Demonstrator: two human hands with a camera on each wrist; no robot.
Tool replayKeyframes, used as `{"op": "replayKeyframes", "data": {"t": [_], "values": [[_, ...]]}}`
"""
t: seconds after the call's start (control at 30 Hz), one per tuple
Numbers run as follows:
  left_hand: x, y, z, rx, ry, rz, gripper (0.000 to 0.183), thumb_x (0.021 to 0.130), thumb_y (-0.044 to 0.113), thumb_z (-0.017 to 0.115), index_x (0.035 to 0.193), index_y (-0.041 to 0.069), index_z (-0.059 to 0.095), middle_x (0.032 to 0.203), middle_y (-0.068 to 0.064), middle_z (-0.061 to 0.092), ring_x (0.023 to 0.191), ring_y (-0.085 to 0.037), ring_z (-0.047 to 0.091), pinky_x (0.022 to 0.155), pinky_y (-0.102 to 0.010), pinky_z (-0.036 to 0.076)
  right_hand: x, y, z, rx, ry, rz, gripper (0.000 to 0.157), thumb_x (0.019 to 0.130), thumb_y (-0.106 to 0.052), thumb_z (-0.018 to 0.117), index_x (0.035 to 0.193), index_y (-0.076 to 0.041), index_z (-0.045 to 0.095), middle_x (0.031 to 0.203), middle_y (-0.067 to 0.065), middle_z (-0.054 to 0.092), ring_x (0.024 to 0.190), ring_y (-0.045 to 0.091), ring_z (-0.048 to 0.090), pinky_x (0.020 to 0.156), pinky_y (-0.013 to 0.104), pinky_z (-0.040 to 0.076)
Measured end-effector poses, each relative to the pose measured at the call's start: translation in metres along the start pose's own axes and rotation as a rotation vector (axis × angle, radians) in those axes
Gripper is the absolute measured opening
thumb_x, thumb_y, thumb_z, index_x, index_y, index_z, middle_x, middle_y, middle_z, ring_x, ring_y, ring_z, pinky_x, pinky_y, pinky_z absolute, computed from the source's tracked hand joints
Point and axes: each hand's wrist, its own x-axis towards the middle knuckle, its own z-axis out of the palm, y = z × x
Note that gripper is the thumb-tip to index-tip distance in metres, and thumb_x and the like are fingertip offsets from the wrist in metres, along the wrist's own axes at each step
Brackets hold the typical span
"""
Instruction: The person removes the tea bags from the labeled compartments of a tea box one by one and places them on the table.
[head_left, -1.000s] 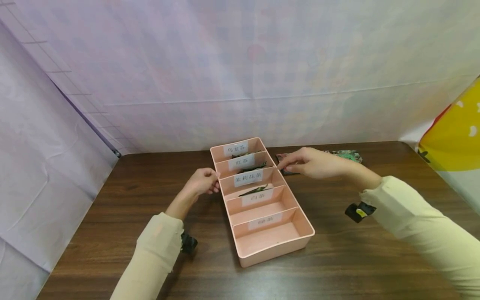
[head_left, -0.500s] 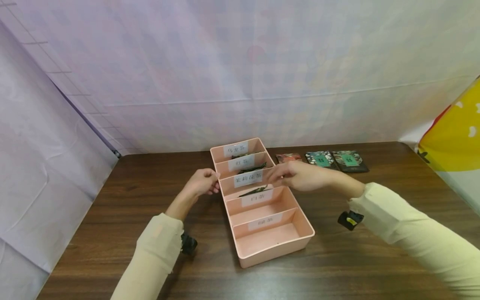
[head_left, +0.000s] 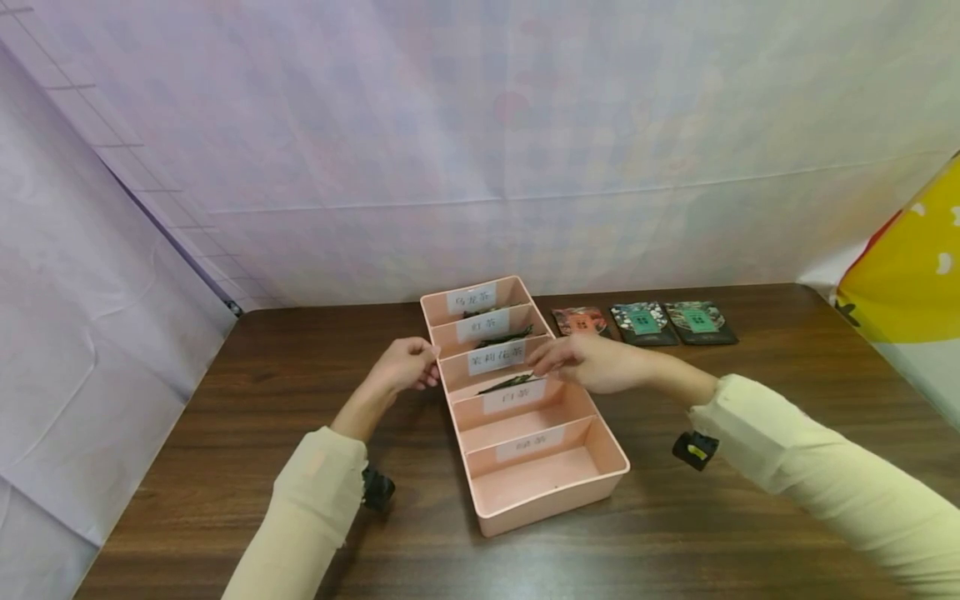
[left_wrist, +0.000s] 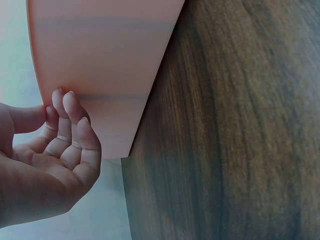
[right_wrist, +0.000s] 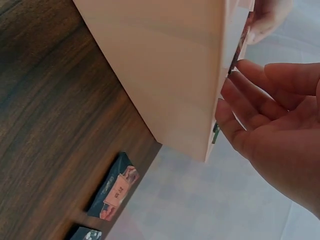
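Shifted left with the nearer, right hand (head_left: 592, 362) over the pink plastic divided box (head_left: 551, 507).
Head: reaches left toward the flat dark-green packet (head_left: 506, 384), lying crosswise in the middle compartment (head_left: 453, 371). Left wrist: pinches the box with the left hand (left_wrist: 55, 160). Right wrist: curves loosely; cannot tell if gripping.

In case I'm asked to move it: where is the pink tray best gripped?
I'd probably grip the tray by its two long rims, one hand from each side: it stands open-topped, with slim rims, and the left hand pinches one.
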Motion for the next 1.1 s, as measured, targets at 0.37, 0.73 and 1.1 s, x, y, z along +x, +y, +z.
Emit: {"op": "replayKeyframes", "data": {"t": [0.37,0.73,1.1], "values": [[-0.0007,-0.0004,0.0005,-0.004,0.000,-0.003,0.018,0.096,0.013,0.047,0.085,0.000,0.052,0.065,-0.004,0.054,0.054,-0.010,0.053,0.053,-0.023,0.044,0.0014,0.0030,0.0060,-0.023,-0.008,0.028,0.032,0.084,0.009,0.041,0.108,0.006,0.061,0.120,0.018,0.056,0.112,0.034,0.050,0.088,0.041,0.043],[-0.0006,-0.0010,0.0002,-0.005,0.001,0.004,0.017,0.096,0.012,0.047,0.085,0.000,0.052,0.065,-0.005,0.055,0.054,-0.010,0.053,0.053,-0.024,0.045,0.0013,0.0048,0.0090,-0.043,0.030,0.025,0.028,0.087,0.006,0.044,0.109,0.007,0.061,0.116,0.018,0.058,0.109,0.034,0.052,0.088,0.042,0.043],[-0.0007,0.0002,-0.0008,-0.005,-0.002,0.006,0.017,0.096,0.012,0.047,0.086,-0.001,0.052,0.066,-0.005,0.055,0.054,-0.010,0.053,0.053,-0.024,0.045,0.0015,0.0057,0.0033,-0.022,0.092,0.012,0.022,0.090,0.003,0.047,0.107,0.008,0.061,0.117,0.021,0.056,0.113,0.037,0.049,0.091,0.043,0.041]]}}
